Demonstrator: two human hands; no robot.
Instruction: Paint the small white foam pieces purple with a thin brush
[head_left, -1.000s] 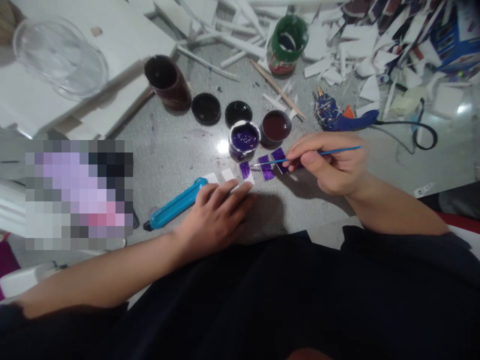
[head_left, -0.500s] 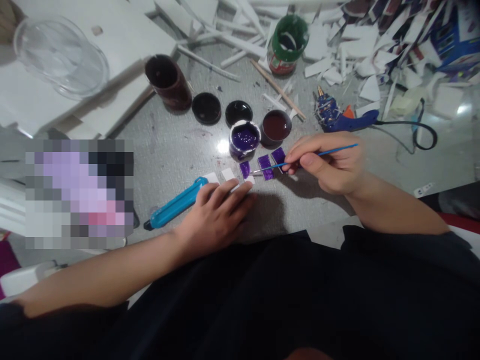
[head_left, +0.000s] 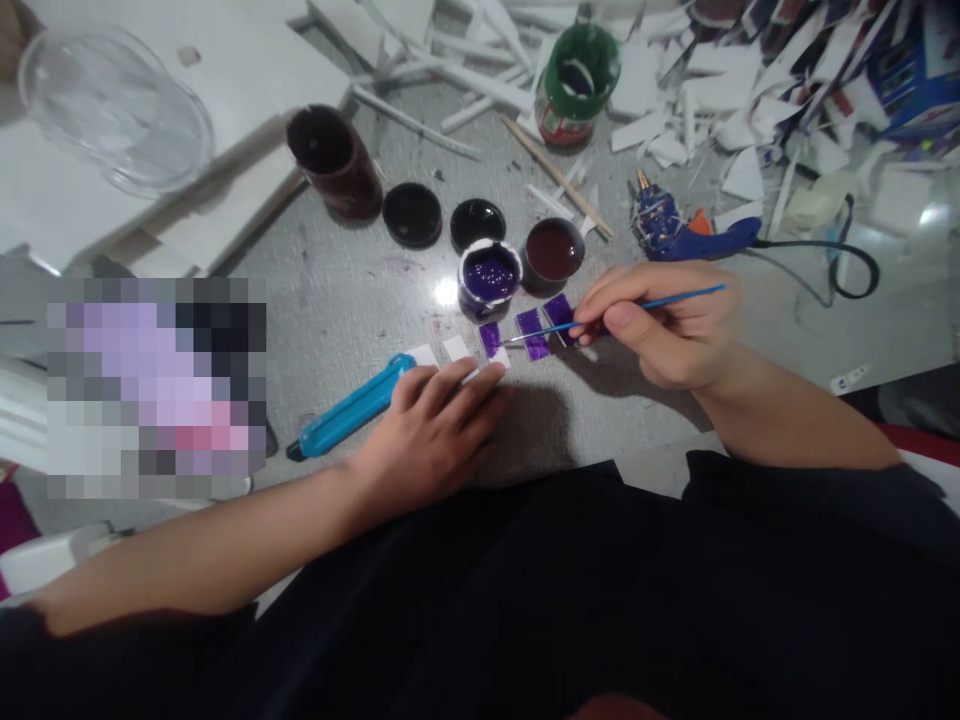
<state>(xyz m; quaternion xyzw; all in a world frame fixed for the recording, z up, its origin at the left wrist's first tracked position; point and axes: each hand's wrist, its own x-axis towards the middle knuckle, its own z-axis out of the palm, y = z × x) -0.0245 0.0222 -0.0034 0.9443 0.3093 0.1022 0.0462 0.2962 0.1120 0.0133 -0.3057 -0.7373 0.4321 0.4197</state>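
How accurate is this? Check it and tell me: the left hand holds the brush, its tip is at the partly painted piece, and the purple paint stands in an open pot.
One thing is wrong: the right hand holds the brush, as the head view shows. Its tip is at the partly painted piece, and the purple paint stands in an open pot.

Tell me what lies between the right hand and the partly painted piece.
In the head view, the blue brush spans that stretch, with two purple-painted pieces beneath it.
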